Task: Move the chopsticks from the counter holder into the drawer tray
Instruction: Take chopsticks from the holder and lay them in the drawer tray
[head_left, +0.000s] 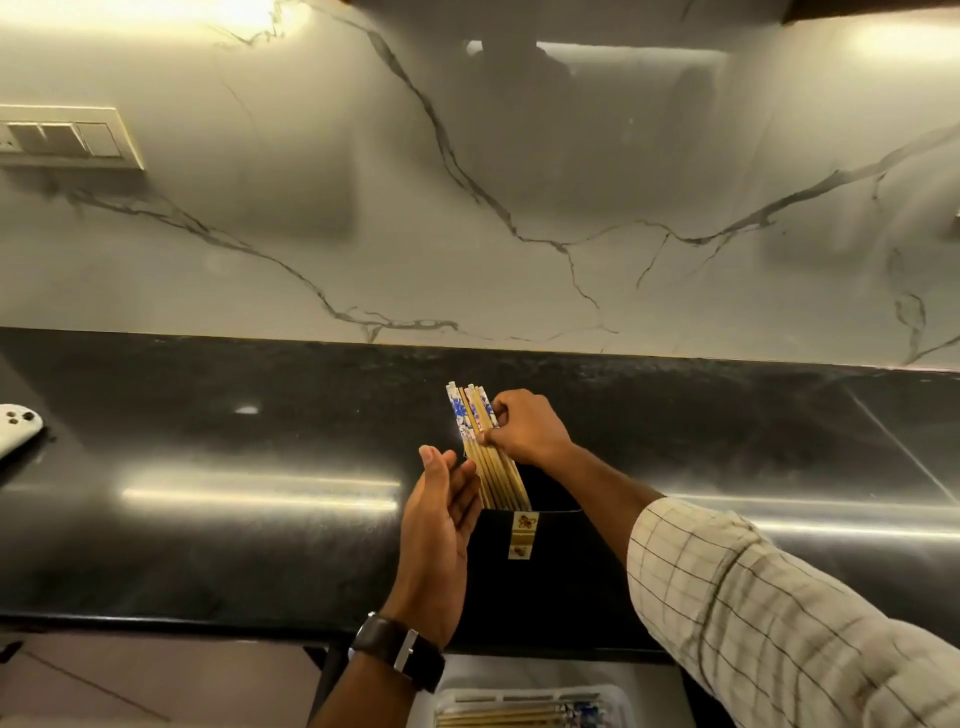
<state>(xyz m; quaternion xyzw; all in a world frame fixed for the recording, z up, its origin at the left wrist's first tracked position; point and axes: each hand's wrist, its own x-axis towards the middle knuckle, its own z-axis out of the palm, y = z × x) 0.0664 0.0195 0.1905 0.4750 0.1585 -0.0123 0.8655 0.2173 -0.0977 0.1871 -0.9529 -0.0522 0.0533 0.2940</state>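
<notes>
Several chopsticks (485, 452) stand fanned in a black holder (524, 561) on the dark counter (208, 509), leaning toward eleven o'clock, patterned blue-and-white tops uppermost. Starting at the left, your left hand (441, 530) is open, palm turned toward the bundle, just beside its lower shafts and gripping nothing. At its two o'clock, your right hand (524, 428) pinches the sticks just below the patterned ends. They look light, stiff and smooth, so they will likely slip and scatter; gather them mid-shaft as one bunch. At six o'clock, the white drawer tray (530, 701) already holds a few chopsticks.
</notes>
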